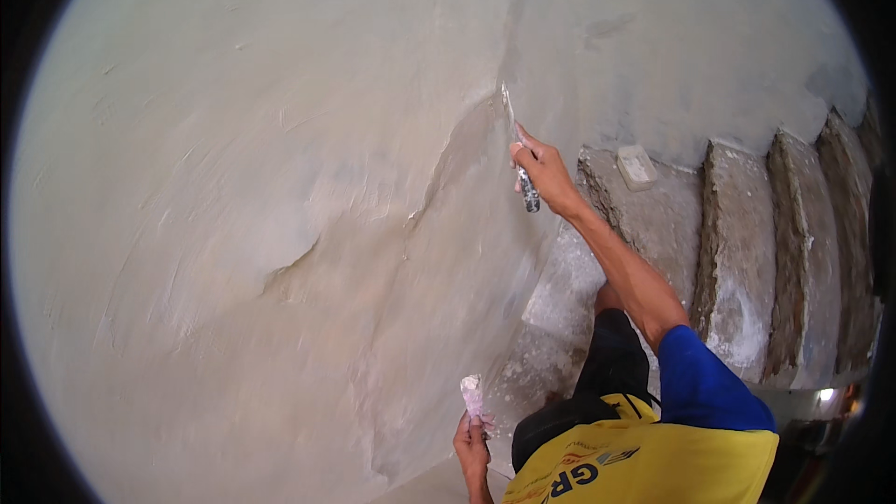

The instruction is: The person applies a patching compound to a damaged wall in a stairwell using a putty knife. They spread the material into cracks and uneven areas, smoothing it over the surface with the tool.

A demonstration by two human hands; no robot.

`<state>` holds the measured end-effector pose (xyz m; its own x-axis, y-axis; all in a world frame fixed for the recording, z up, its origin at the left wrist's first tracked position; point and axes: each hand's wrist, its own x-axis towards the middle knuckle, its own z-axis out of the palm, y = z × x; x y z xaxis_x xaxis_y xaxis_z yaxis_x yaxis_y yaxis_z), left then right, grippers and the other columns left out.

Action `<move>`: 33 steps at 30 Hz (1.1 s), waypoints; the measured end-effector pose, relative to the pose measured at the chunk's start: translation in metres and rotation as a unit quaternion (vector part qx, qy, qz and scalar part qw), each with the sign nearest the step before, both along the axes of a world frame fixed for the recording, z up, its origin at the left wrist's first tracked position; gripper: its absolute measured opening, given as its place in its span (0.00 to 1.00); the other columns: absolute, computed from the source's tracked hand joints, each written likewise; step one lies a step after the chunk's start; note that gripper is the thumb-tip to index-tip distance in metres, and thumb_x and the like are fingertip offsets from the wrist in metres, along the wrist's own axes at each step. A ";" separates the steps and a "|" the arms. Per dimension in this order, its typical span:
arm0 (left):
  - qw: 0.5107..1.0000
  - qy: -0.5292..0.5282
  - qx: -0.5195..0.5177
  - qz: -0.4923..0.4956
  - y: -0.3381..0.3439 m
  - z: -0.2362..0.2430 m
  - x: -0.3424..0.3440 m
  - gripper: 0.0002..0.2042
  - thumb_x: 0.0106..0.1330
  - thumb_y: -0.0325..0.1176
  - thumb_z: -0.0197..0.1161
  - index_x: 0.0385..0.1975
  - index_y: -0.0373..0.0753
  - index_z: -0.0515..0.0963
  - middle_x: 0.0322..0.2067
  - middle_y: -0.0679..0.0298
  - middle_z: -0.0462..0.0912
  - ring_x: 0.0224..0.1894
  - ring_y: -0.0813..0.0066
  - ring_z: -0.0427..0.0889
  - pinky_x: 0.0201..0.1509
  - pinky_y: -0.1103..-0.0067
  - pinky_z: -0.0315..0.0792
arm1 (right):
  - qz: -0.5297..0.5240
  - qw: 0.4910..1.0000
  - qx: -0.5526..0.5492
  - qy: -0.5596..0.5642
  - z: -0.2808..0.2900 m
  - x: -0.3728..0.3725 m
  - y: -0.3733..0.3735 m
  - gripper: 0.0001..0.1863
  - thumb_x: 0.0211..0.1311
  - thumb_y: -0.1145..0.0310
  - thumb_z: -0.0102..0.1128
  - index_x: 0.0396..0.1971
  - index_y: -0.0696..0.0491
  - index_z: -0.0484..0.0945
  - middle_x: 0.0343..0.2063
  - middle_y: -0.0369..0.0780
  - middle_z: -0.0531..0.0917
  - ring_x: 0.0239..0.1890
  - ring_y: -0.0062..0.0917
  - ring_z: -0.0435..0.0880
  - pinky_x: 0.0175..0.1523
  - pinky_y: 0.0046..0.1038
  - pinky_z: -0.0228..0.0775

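Observation:
My right hand (548, 171) is closed round the handle of a putty knife (529, 192), whose speckled dark grip sticks out below my fist. Its narrow blade points up and rests on or very close to the plastered wall (233, 159), at the upper end of a ragged plaster ridge (434, 177). Low in the view, my left hand (472, 451) grips a short, flat tool smeared with whitish-pink plaster (472, 394); its exact kind cannot be made out. That hand stays in front of the wall, apart from the right one.
Rough concrete stairs (737, 261) climb along the right side, with a pale rectangular tub (637, 168) on one step near the wall. Below my right arm lies a splattered landing (567, 285). Another break in the plaster (294, 266) runs further left. A light (826, 394) glows at lower right.

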<state>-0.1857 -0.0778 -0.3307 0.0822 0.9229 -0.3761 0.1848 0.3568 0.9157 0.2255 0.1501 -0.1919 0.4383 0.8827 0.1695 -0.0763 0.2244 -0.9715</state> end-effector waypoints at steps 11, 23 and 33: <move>0.999 0.002 0.001 -0.050 0.014 -0.023 0.005 0.15 0.75 0.34 0.52 0.53 0.30 0.76 0.35 0.60 0.85 0.30 0.80 0.78 0.33 0.82 0.70 | 0.040 0.996 -0.027 -0.079 -0.036 -0.083 -0.033 0.34 0.72 0.60 0.53 0.72 0.58 0.56 0.27 0.33 0.76 0.29 0.15 0.76 0.35 0.19 0.73; 0.999 -0.007 0.006 -0.042 0.008 -0.012 0.008 0.16 0.75 0.35 0.51 0.52 0.30 0.76 0.34 0.60 0.85 0.30 0.81 0.77 0.33 0.83 0.70 | 0.090 0.985 -0.049 0.138 0.042 0.025 -0.006 0.19 0.67 0.61 0.60 0.46 0.64 0.77 0.21 0.35 0.77 0.12 0.14 0.74 0.14 0.17 0.66; 0.997 0.000 0.023 -0.067 0.013 -0.017 -0.002 0.15 0.75 0.35 0.51 0.52 0.30 0.76 0.34 0.61 0.85 0.30 0.82 0.77 0.32 0.83 0.69 | 0.177 0.983 -0.043 -0.007 0.049 -0.079 -0.082 0.31 0.68 0.63 0.58 0.64 0.67 0.66 0.20 0.33 0.76 0.15 0.15 0.75 0.19 0.18 0.68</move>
